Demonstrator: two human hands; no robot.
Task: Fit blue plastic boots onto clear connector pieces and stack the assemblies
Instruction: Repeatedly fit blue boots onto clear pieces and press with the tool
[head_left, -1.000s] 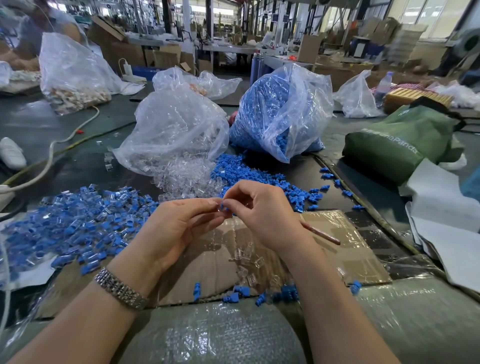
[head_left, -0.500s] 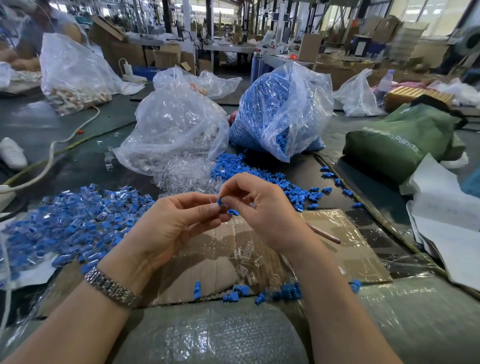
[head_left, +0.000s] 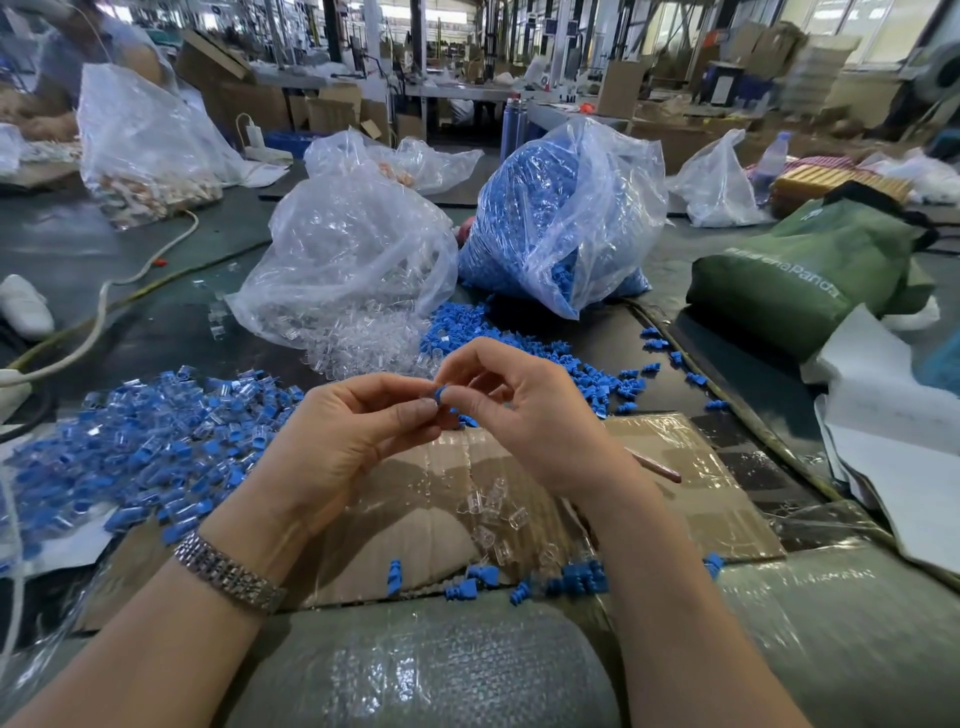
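Both hands have lifted above the cardboard sheet; left hand and right hand pinch one blue boot, mid-fit.

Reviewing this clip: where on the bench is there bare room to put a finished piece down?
Bare cardboard lies right of the right hand, around the pencil. Bare dark tabletop lies beyond the assembled pile. It is crowded at the spilled blue boots and clear connectors.
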